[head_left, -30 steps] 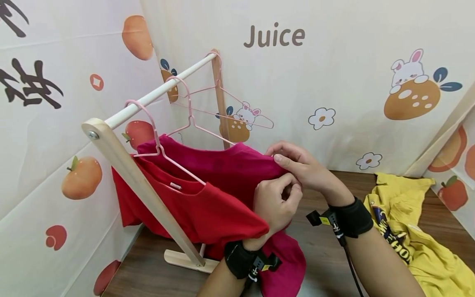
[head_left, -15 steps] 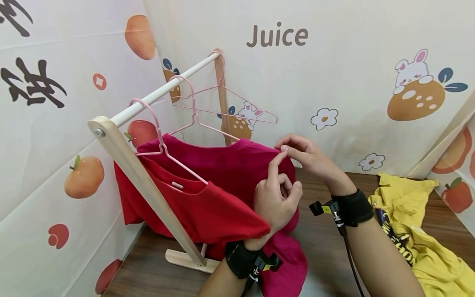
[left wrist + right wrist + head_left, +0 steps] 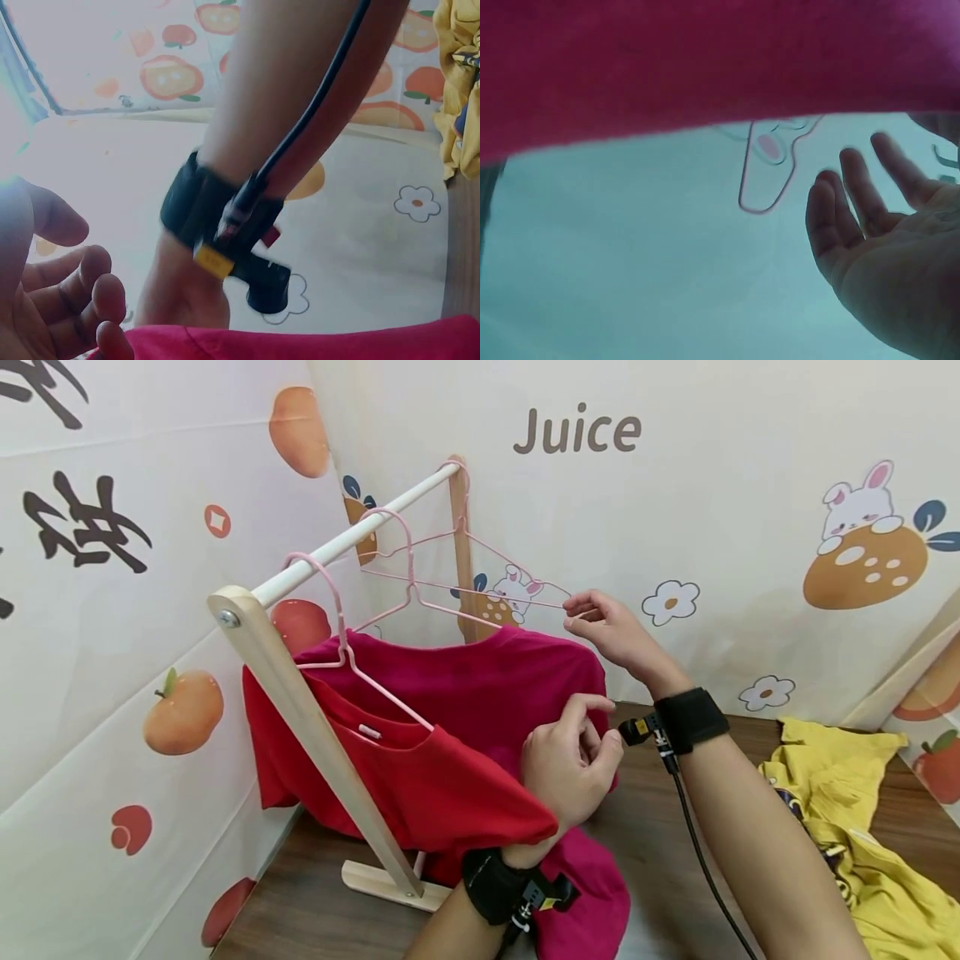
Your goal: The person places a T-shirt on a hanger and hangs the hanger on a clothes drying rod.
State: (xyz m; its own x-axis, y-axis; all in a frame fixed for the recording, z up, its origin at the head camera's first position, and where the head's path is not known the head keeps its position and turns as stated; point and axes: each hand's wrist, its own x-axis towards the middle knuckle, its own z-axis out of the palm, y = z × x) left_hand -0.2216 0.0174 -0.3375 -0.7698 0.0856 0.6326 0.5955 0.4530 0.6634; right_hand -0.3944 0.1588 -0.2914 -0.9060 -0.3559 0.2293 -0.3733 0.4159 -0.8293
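My left hand [image 3: 573,760], fingers loosely curled and holding nothing, is beside the magenta shirt [image 3: 480,685]. That shirt hangs from the middle pink hanger [image 3: 411,585]. Higher up, my right hand [image 3: 618,639] is off the shirt's shoulder with its fingers loosely bent. In the head view its fingertips overlap the end of the far pink hanger [image 3: 517,603], but the right wrist view shows the hanger's end [image 3: 756,211] apart from the fingers. A red shirt [image 3: 405,777] hangs on the nearest hanger [image 3: 341,618], its sleeve lying over my left wrist.
The rack has a white rail [image 3: 352,535] and wooden legs [image 3: 322,735]. A crumpled yellow shirt [image 3: 832,777] lies on the wooden table [image 3: 667,827] at right. Printed cloth walls [image 3: 720,510] stand behind and to the left.
My right hand has let go of the magenta shirt's shoulder and moved up and away. My left hand has drawn back from the shirt's edge, and that shoulder now hangs free.
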